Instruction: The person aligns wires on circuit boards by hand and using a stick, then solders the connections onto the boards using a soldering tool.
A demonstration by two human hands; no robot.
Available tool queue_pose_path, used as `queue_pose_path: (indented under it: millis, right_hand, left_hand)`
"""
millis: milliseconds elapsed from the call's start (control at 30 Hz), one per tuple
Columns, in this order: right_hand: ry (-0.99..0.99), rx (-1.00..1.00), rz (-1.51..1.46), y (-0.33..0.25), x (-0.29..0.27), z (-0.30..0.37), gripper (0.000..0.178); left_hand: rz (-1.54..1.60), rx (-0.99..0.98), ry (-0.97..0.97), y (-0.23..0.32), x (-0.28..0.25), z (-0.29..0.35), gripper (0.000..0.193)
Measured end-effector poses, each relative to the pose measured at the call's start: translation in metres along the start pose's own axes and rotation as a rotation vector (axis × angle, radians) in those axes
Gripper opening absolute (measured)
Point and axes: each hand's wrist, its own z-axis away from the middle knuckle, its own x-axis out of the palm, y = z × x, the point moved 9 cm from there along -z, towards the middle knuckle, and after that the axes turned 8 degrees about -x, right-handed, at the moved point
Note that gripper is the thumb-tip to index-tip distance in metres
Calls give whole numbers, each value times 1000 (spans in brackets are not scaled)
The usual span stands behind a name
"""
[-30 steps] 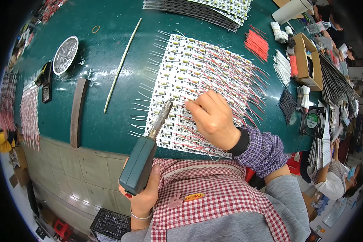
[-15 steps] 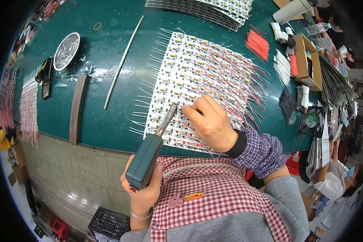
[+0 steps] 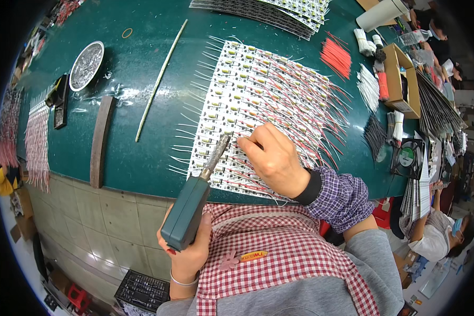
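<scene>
Our left hand is closed round the green handle of the soldering iron, tip on the white circuit panel at the table's near edge; our right hand pinches a thin wire there; the panel looks light, stiff, fragile; we'd hold its edges.

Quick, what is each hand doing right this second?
Left hand: closed around the green-handled soldering iron.
Right hand: fingers curled, pinched down on the white panel of strip boards with red wires; what it grips cannot be told.
</scene>
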Motion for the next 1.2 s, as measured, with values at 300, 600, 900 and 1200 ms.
queue_pose_path:
  millis: [300,600,900,1200]
  right_hand:
    - [-17,8,8,-1,2,0,19]
    - [4,8,0,-15,-5,5,23]
    - [-18,25,0,-16,4,8,20]
    - [-3,31,1,-16,6,9,16]
  left_hand:
    - [51,24,88,-3,-9,9,27]
    - [99,2,133,-8,-16,14,26]
    - [82,23,41,-10,-11,13,23]
    - [82,100,22,-8,-7,12,20]
